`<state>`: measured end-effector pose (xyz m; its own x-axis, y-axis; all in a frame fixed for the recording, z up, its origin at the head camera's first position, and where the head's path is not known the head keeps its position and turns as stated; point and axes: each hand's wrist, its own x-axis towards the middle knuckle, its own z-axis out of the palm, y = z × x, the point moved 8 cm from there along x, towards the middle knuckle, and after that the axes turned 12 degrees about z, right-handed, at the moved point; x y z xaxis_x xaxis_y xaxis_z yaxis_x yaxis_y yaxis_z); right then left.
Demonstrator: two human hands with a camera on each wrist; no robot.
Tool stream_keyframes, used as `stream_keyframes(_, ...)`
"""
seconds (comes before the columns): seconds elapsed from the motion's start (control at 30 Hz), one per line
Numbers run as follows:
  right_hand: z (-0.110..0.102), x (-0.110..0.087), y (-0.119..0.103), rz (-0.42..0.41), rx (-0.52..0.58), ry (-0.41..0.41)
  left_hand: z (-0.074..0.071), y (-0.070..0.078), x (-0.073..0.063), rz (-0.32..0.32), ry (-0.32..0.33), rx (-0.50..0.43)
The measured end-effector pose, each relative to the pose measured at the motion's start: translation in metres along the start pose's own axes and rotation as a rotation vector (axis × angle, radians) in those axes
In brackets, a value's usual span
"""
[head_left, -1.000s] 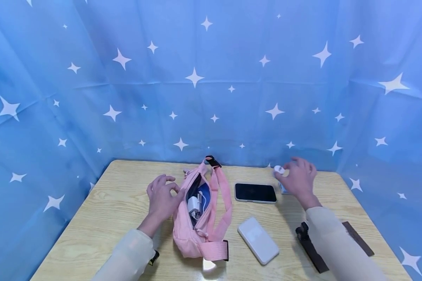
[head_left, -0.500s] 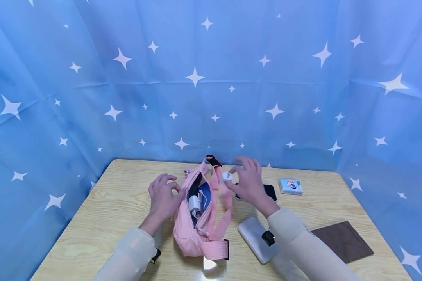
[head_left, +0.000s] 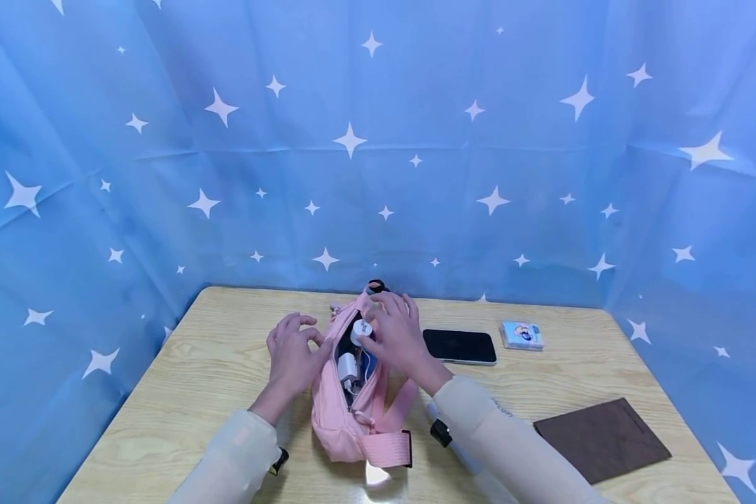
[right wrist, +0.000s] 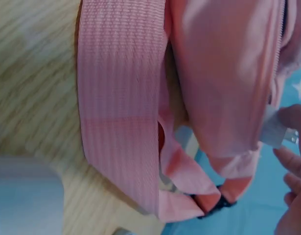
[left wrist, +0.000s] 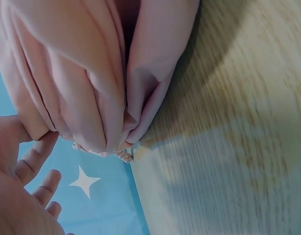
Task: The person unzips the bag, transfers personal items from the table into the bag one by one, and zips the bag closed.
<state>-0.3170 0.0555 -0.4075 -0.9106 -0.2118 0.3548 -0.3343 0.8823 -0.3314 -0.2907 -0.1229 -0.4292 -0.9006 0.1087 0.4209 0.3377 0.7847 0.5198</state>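
Observation:
A pink belt bag (head_left: pixel 337 437) lies on the table with its zip undone. My left hand (head_left: pixel 292 353) pinches the fabric at the bag's left rim between thumb and forefinger, as the left wrist view also shows on the pink cloth (left wrist: pixel 77 73). Over the far end of the opening, my right hand (head_left: pixel 398 336) holds a small round white object (head_left: pixel 361 330) by its edge. The right wrist view has this white piece (right wrist: pixel 272 129) right beside the zip, with a small metal part on it. Inside the bag are a white charger plug (head_left: pixel 347 368) and a white cable.
A black-screened phone (head_left: pixel 460 346) lies right of the bag, with a small blue packet (head_left: pixel 521 335) beyond it. A flat brown rectangular sheet (head_left: pixel 605 439) lies at the front right. My right forearm partly covers a white slab (head_left: pixel 463 455). A starry blue curtain (head_left: pixel 416 231) hangs behind the table.
My right hand has carried the round white object leftward from beside the blue packet, past the phone, to above the bag's opening. My left hand has stayed at the bag's rim.

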Motion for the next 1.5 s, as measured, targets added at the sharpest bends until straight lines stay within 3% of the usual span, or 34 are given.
stream_keyframes(0.57,0.029,0.001,-0.008,0.040,-0.205,0.000,0.002,-0.001,0.001,0.036,0.025,-0.039)
stream_keyframes(1.03,0.031,0.002,-0.014,-0.014,-0.203,-0.003,0.002,-0.002,0.001,0.047,0.040,-0.032)
stream_keyframes(1.5,-0.004,-0.001,-0.002,0.030,-0.112,0.012,0.005,-0.005,0.003,0.003,-0.007,-0.064)
